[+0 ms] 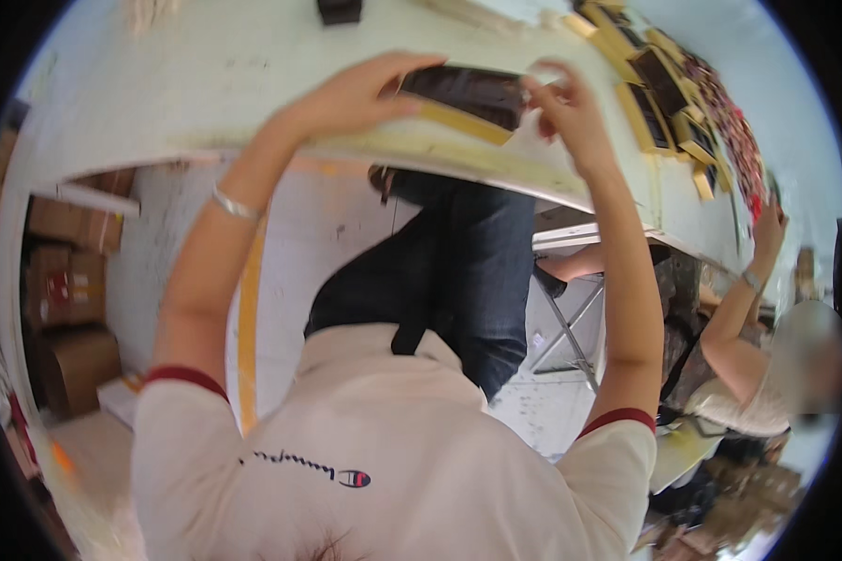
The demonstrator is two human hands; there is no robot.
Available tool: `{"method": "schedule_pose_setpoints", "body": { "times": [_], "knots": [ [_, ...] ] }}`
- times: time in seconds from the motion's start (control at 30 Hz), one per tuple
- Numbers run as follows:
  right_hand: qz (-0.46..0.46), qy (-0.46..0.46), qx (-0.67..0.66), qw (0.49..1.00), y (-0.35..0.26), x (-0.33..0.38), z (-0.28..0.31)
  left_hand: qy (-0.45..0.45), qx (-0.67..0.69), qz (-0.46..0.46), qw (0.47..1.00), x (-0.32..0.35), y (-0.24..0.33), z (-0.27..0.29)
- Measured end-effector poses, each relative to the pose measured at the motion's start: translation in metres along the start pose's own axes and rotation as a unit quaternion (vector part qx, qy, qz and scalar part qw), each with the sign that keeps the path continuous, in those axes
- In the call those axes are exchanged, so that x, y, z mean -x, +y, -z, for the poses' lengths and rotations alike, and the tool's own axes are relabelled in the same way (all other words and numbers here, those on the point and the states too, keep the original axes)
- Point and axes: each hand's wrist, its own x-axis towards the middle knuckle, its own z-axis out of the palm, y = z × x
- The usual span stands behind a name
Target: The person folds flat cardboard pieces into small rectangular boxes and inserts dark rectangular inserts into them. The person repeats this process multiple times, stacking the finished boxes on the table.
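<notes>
A long box point(466, 92) with a dark, glossy top and a yellow side sits at the near edge of the white table. My left hand point(363, 93) grips its left end, fingers at the far edge and thumb along the near side. At the other end, my right hand point(569, 110) is closed, thumb and fingertips pinched together by the box's right corner. Motion blurs those fingers, and whatever they pinch cannot be made out. A small whitish piece point(529, 136), perhaps film or paper, shows below them at the corner.
Several yellow and dark boxes point(647, 117) are gathered on the table point(206, 93) to the right, beside a row of small reddish items point(725, 107). Another person's hand point(769, 229) reaches there. A black object point(340, 10) lies at the far side. Cardboard cartons point(70, 280) stand below left.
</notes>
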Motion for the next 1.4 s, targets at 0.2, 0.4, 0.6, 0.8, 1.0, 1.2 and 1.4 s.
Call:
{"method": "schedule_pose_setpoints", "body": {
  "times": [0.2,0.4,0.6,0.8,1.0,1.2,1.4],
  "knots": [
    [0.245,-0.129,0.180,0.944,-0.006,0.023,-0.004,0.012,-0.162,-0.092,0.982,-0.011,-0.003,0.004],
    [0.340,-0.114,0.249,0.900,-0.003,0.013,-0.009,0.041,-0.162,-0.003,0.986,-0.006,0.040,-0.017],
    [0.325,-0.161,0.319,0.875,-0.014,0.006,-0.001,0.077,-0.211,0.027,0.974,-0.010,0.051,-0.025],
    [0.233,-0.120,0.247,0.933,-0.019,0.020,-0.012,0.109,-0.228,0.042,0.967,-0.012,0.054,-0.032],
    [0.224,-0.144,0.217,0.939,-0.014,0.015,-0.009,0.051,-0.194,0.049,0.978,-0.011,0.049,-0.008],
    [0.209,-0.220,0.205,0.930,-0.006,0.001,-0.002,0.028,-0.184,0.034,0.982,-0.014,0.039,0.006],
    [0.293,-0.084,0.392,0.868,0.003,0.033,-0.038,-0.020,-0.322,0.003,0.946,-0.011,0.037,-0.001]
  ]
}}
